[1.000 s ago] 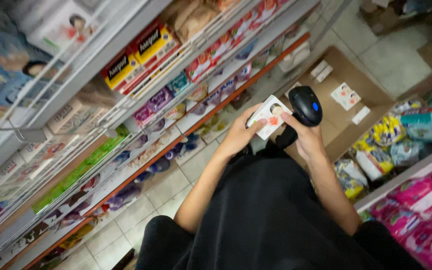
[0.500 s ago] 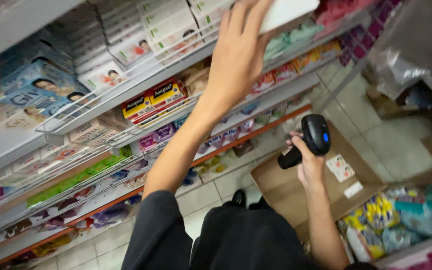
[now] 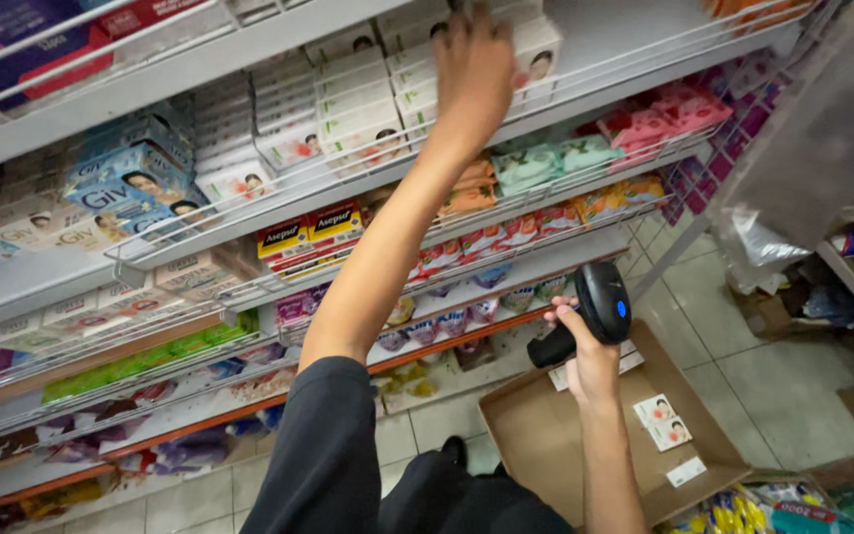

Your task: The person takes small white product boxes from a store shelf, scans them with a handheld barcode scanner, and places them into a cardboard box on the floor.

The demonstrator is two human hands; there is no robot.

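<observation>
left hand point(image 3: 474, 69) up on the high shelf point(image 3: 635, 44), fingers spread narrow over white soap boxes point(image 3: 536, 59). right hand point(image 3: 585, 356) low, wrapped round a black scanner point(image 3: 595, 311), head tilted up-right, handle down-left. beneath: open cardboard box point(image 3: 546, 435), tiled floor point(image 3: 773, 376).

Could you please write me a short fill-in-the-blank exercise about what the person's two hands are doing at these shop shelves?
1. The left hand reaches up to the white boxes on a wire-fronted ____.
2. The right hand grips a black handheld ____.
3. Below the right hand, an open ____ box stands on the tiled floor.

Missing words: shelf; scanner; cardboard
</observation>
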